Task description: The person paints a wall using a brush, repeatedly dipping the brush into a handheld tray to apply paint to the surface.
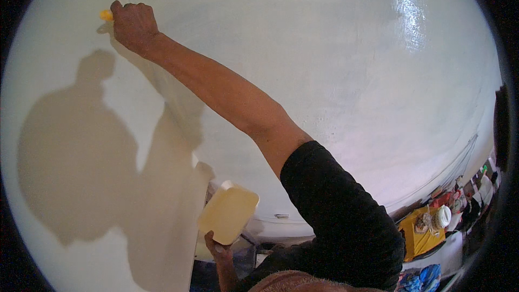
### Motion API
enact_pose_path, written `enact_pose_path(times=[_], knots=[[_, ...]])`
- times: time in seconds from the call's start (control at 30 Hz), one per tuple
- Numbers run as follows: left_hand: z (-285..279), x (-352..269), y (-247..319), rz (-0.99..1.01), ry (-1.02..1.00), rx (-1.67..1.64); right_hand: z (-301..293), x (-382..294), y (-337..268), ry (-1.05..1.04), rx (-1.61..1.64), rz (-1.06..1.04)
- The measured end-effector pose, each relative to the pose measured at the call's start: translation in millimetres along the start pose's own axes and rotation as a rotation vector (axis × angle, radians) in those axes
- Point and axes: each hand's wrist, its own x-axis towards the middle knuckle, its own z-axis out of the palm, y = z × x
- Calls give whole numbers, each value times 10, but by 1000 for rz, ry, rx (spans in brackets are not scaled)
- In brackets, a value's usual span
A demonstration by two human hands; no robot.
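Note:
My right hand [136, 26] is raised at the upper left, fingers curled in a fist against a pale painted wall [259, 40]. Out of that fist pokes the end of a small yellow-orange object [106, 15]; the rest of it is covered by the fingers, so its kind is unclear. Low in the view, my left hand [220, 250] grips one edge of a pale yellow, rectangular plastic container [229, 213] with rounded corners. The container is held tilted, below and apart from my right hand.
Two walls meet at a corner, and shadows fall on the left wall [81, 150]. At the lower right, a surface under a yellow cloth [417, 243] bears a jar with a white lid [442, 217]. A blue bundle [425, 279] lies below it. Thin cords [466, 152] hang beside the right wall.

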Motion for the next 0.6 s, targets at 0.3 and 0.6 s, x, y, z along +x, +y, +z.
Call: enact_pose_path(times=[0.3, 0.6], knots=[[-228, 114, 31, -41, -113, 31, -2389, -708, 917, 509, -650, 107], [-582, 345, -272, -46, -119, 24, -1885, -817, 618, 619, -35, 115]])
